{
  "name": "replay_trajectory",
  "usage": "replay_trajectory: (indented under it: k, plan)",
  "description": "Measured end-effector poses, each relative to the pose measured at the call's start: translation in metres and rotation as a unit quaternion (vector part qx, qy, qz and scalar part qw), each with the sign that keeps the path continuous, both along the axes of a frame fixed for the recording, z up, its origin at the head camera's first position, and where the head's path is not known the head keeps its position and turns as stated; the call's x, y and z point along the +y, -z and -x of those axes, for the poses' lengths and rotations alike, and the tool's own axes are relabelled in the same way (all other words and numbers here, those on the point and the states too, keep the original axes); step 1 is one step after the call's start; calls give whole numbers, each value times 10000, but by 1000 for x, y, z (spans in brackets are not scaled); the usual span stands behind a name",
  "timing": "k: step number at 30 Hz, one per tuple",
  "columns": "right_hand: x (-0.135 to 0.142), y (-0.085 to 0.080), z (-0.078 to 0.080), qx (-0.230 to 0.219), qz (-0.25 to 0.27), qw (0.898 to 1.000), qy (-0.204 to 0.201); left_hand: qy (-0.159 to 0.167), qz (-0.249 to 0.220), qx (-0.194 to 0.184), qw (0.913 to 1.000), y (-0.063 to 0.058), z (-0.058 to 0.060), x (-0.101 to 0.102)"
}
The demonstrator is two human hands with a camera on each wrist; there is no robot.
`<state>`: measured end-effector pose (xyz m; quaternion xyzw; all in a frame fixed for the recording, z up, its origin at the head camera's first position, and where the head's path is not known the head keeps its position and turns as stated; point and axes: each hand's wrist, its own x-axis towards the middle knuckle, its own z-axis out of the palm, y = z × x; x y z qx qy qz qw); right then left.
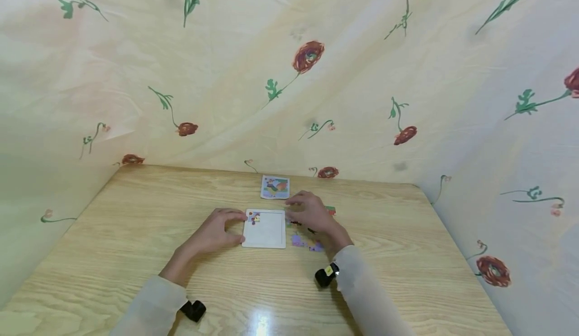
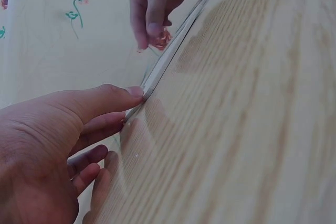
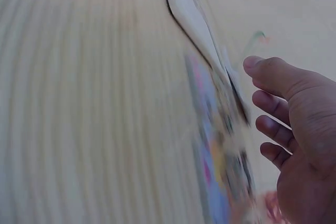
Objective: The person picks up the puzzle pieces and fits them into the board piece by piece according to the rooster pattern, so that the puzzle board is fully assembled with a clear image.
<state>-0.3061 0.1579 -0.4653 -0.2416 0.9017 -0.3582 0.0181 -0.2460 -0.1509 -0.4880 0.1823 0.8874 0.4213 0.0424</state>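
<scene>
A white square puzzle tray (image 1: 264, 230) lies on the table. Colourful jigsaw pieces (image 1: 254, 218) sit in its upper left corner. My left hand (image 1: 219, 233) is at the tray's left side, thumb and forefinger spread apart and touching the rim; the left wrist view shows the thumb on the tray's edge (image 2: 167, 59). My right hand (image 1: 312, 214) hovers by the tray's right side, above loose puzzle pieces (image 1: 296, 240) that it partly hides. Its fingers are loosely bent, and nothing shows between them in the right wrist view, where the pieces (image 3: 210, 145) are blurred.
A square picture card (image 1: 275, 187) with a colourful printed scene lies behind the tray. The wooden table (image 1: 253, 285) meets a flower-patterned cloth (image 1: 226, 74) at the back and sides. A small black camera (image 1: 326, 275) is on each wrist.
</scene>
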Motion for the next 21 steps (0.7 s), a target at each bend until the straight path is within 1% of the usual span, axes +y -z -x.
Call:
replay_trajectory:
  k: [5, 11, 15, 21]
  plan:
    - [34, -4, -4, 6, 14, 9998, 196, -3, 47, -21, 10000, 0, -2, 0]
    - [62, -1, -5, -13, -51, 9987, 504, 48, 83, 52, 9999, 1, -2, -2]
    - [73, 3, -2, -51, -156, 9976, 672, 67, 52, 67, 9999, 2, -1, -2]
    - [79, 8, 1, -224, -153, 9976, 635, 53, -28, 26, 10000, 2, 0, -1]
